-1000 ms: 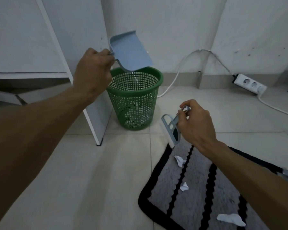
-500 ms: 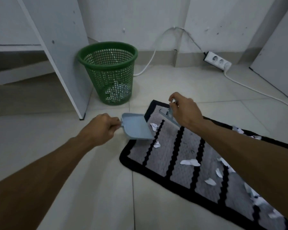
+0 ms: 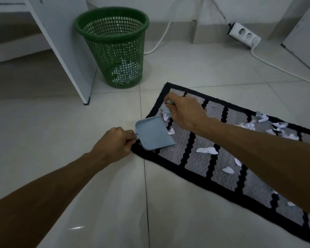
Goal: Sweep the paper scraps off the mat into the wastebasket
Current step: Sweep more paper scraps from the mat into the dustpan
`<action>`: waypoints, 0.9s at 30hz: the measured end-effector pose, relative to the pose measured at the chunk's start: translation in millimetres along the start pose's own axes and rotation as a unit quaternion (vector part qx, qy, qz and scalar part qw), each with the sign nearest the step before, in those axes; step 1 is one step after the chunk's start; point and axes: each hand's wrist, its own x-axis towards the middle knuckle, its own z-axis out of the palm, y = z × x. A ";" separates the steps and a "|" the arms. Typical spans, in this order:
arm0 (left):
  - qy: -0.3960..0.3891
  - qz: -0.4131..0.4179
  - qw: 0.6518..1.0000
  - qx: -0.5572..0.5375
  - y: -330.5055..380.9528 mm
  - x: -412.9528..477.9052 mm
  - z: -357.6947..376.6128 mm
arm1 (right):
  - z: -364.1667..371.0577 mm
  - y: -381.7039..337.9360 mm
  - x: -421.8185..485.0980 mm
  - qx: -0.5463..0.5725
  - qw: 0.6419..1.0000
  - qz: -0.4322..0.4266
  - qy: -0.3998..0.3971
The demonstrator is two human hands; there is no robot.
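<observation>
A grey mat with black stripes and border (image 3: 200,163) lies on the tiled floor, strewn with several white paper scraps (image 3: 207,150). My left hand (image 3: 115,144) grips the handle of a light-blue dustpan (image 3: 153,134), whose mouth rests on the mat's near-left corner. My right hand (image 3: 183,110) holds a small brush (image 3: 166,110), mostly hidden by the fingers, right above two scraps at the pan's mouth. The green mesh wastebasket (image 3: 115,45) stands behind on the floor, with paper in its bottom.
A white furniture panel (image 3: 64,43) stands just left of the wastebasket. A white power strip (image 3: 244,35) and its cables (image 3: 283,68) lie along the back wall and across the floor at right.
The dustpan came down from above the wastebasket to the mat's corner. My right hand with the brush moved onto the mat next to the pan. The view tilted down.
</observation>
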 end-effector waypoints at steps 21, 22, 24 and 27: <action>0.003 0.122 0.992 -0.022 44.5 -13.9 11.0 | -59.8 -23.0 -38.8 0.025 0.989 0.120 0.080; -0.006 0.121 0.992 -0.024 44.7 -13.1 12.3 | -70.5 -16.4 -43.5 0.025 0.985 0.137 0.098; -0.026 0.123 0.992 -0.027 47.0 -11.9 14.9 | -88.8 1.5 -59.7 0.015 0.977 0.171 0.124; -0.038 0.139 0.989 -0.034 57.2 -9.8 17.8 | -107.3 32.0 -98.4 -0.077 0.968 0.208 0.121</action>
